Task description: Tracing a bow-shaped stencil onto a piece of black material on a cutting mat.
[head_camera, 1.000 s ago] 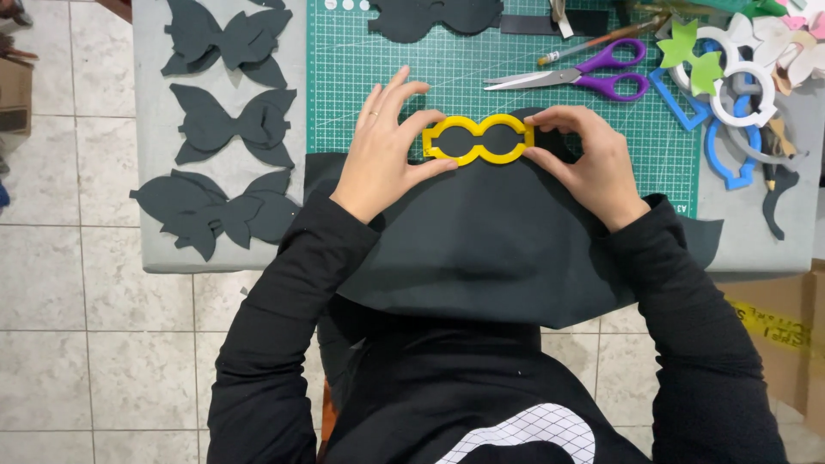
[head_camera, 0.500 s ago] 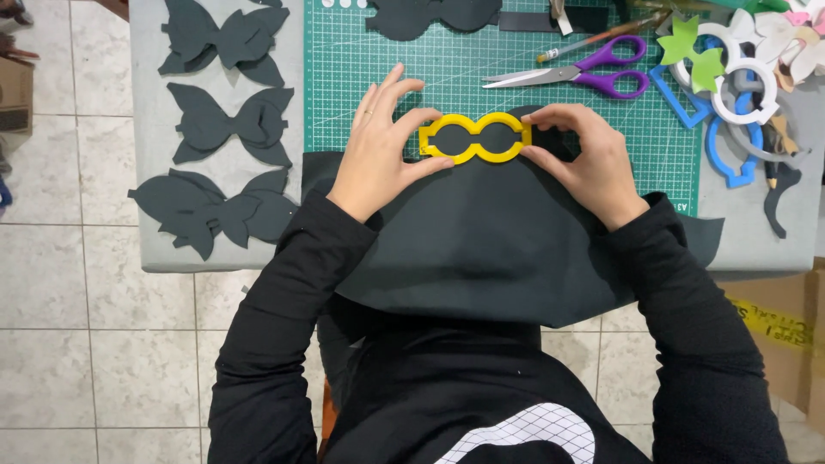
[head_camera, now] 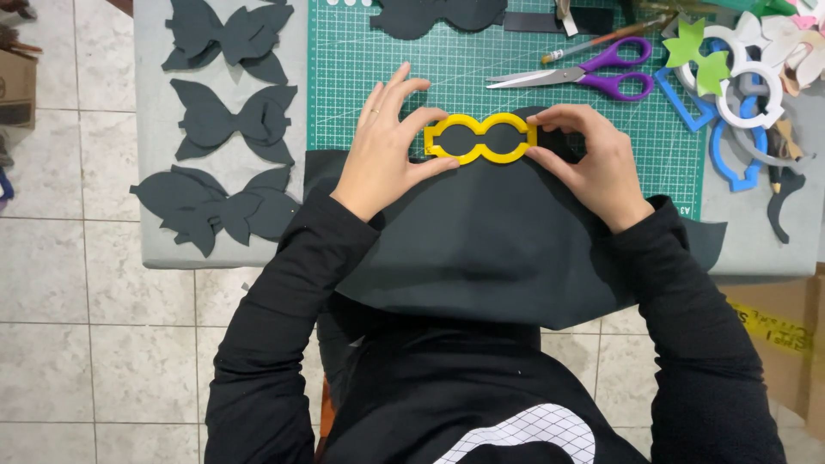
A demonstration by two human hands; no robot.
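Observation:
A yellow two-loop plastic stencil (head_camera: 480,137) lies on the far edge of a large dark sheet (head_camera: 490,249) that hangs over the table's front edge. My left hand (head_camera: 384,151) pinches the stencil's left end, fingers spread over the sheet. My right hand (head_camera: 593,163) holds the right end with its fingertips. Under both lies a green cutting mat (head_camera: 412,60).
Purple-handled scissors (head_camera: 584,73) and a brush lie on the mat's far right. Three dark bow-shaped cutouts (head_camera: 232,116) sit on the grey table at left. Blue, white and green stencils (head_camera: 739,94) pile at right. Another dark cutout (head_camera: 443,13) lies at the mat's far edge.

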